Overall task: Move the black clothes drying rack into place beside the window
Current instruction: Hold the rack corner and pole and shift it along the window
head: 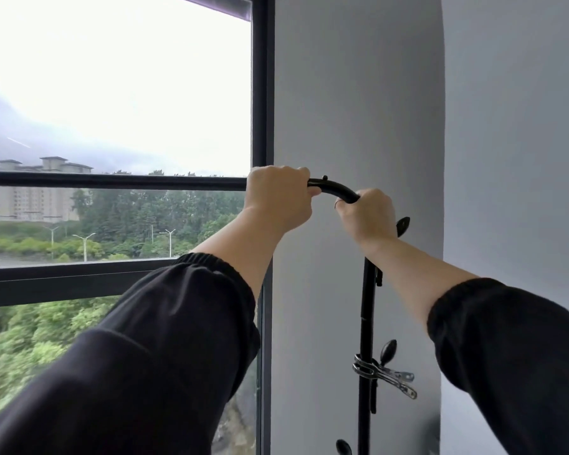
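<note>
The black clothes drying rack (365,323) stands against the grey wall just right of the window (112,110). Its top bar runs left across the glass, bends at the corner and drops as an upright pole. My left hand (278,198) is closed around the top bar right before the bend. My right hand (368,215) grips the curved corner where the bar turns down. Black leaf-shaped hooks (387,351) stick out of the pole. The rack's feet are out of view.
A metal clothes peg (385,376) is clamped on the pole low down. The black window frame (262,93) stands just left of the rack. A grey wall corner (442,159) juts out close on the right, leaving a narrow niche.
</note>
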Tool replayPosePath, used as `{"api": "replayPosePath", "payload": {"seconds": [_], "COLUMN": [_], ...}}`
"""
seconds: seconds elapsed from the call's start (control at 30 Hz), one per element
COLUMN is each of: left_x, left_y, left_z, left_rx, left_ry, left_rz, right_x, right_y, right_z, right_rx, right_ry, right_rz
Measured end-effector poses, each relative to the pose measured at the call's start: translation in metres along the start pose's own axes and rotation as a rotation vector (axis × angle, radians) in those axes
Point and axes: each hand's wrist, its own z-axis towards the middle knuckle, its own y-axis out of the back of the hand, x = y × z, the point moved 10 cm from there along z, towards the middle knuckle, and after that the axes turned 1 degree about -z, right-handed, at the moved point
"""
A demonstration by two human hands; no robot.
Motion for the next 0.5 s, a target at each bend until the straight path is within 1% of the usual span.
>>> {"api": "replayPosePath", "payload": {"seconds": [0.2,0.5], "left_x": [-0.009,0.011], "left_y": [-0.062,-0.120], "left_z": [0.028,0.047], "left_rx": [0.045,0.012], "left_ry": [-0.005,-0.009], "left_rz": [-0.018,0.035], "right_x": [-0.035,-0.051], "right_y": [-0.037,-0.098], "right_z": [0.038,0.069], "right_rx": [-0.001,0.030], "right_ry": [0.000,-0.012], "right_rz": [-0.009,0.045]}}
